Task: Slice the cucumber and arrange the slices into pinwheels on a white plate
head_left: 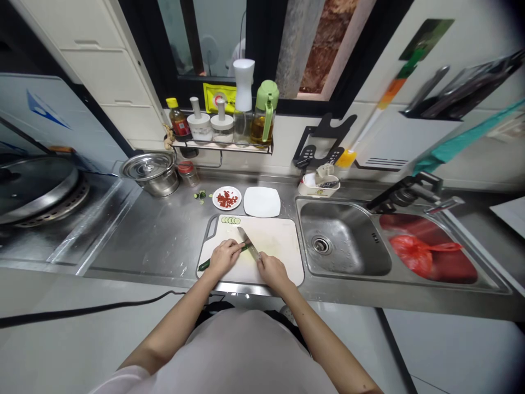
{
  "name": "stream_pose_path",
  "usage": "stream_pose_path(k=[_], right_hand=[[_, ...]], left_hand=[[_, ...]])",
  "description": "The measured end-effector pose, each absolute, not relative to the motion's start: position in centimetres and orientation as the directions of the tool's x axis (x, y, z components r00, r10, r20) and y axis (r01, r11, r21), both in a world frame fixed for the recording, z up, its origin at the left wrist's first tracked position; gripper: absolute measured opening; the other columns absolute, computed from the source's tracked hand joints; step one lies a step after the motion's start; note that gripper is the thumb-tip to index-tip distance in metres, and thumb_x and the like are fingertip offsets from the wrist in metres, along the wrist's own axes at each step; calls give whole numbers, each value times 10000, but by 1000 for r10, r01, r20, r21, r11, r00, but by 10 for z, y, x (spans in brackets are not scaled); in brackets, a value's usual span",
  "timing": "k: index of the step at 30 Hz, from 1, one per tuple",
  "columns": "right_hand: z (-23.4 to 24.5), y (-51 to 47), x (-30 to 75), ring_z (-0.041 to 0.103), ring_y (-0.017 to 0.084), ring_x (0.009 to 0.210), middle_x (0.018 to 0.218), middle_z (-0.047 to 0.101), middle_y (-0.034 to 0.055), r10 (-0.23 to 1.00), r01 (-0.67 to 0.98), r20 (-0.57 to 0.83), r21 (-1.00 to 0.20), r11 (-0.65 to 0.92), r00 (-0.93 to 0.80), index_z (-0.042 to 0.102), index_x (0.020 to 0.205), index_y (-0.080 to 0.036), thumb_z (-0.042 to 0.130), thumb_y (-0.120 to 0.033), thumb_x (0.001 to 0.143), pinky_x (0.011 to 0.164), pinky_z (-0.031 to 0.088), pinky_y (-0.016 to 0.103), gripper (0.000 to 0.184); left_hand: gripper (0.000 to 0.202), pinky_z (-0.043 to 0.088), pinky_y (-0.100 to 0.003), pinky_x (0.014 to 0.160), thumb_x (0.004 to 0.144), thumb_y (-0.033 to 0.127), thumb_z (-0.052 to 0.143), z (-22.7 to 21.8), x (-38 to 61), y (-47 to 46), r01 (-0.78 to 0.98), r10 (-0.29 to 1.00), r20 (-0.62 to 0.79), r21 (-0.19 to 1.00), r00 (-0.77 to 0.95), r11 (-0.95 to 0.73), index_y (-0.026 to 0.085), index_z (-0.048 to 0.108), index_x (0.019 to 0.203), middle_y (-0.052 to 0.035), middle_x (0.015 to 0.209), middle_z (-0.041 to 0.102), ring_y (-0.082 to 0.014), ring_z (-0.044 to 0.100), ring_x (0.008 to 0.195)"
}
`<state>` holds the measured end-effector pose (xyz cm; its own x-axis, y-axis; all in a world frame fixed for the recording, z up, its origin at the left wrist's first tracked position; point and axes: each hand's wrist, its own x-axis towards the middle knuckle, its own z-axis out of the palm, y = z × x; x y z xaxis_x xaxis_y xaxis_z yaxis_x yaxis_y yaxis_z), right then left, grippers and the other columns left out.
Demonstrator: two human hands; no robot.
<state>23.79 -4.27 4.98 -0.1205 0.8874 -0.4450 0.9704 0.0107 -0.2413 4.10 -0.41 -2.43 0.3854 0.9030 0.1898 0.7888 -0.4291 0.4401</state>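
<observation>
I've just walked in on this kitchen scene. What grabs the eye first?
Most likely the hands at the centre: the left hand pins a cucumber to a white cutting board while the right hand holds a knife across it, with cut slices at the board's far edge. The red bag in the right half of the sink and the plate of chopped red bits behind the board also stand out.

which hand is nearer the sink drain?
Right. The right hand grips the knife nearer the sink drain; the left hand holds the cucumber farther left.
</observation>
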Motion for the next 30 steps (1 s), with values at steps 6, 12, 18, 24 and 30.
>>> stream_pose_path(k=[6, 12, 18, 24, 30], right_hand=[[52, -45, 236, 656, 232, 936, 1003, 698, 121, 879, 972, -464, -233, -7, -105, 557, 1121, -175, 330, -255, 963, 727, 394, 286, 288], [52, -45, 236, 654, 229, 938, 1009, 699, 127, 875, 973, -471, -232, 1, -113, 562, 1128, -164, 341, -247, 956, 738, 397, 286, 291], [50, -40, 236, 654, 229, 940, 1009, 700, 128, 875, 966, -462, -257, 20, -141, 567, 1123, -152, 346, -229, 950, 735, 396, 282, 292], [47, -34, 233, 653, 224, 944, 1018, 698, 130, 877, 963, -457, -268, 20, -146, 563, 1136, -152, 347, -232, 955, 746, 400, 279, 293], [46, -23, 224, 652, 226, 960, 1028, 696, 134, 880, 963, -453, -269, 21, -146, 551, 1162, -151, 344, -223, 960, 752, 404, 280, 299]], left_hand=[[299, 465, -252, 782, 933, 278, 490, -28, 41, -3, 794, 905, 186, 433, 383, -426, 313, 681, 1160, -29, 995, 628, -153, 551, 914], [302, 464, -255, 800, 929, 272, 496, -27, 41, -1, 791, 908, 164, 447, 386, -417, 313, 680, 1166, -32, 997, 629, -152, 551, 927], [306, 465, -259, 793, 935, 268, 485, -23, 41, 0, 786, 908, 162, 456, 388, -417, 307, 680, 1167, -32, 992, 631, -154, 555, 917], [307, 469, -261, 806, 934, 271, 481, -26, 40, 1, 774, 903, 164, 468, 398, -427, 301, 683, 1165, -38, 987, 629, -155, 554, 924], [320, 470, -263, 817, 932, 266, 480, -26, 40, 1, 767, 899, 164, 472, 407, -434, 308, 672, 1185, -36, 1003, 635, -153, 554, 922]])
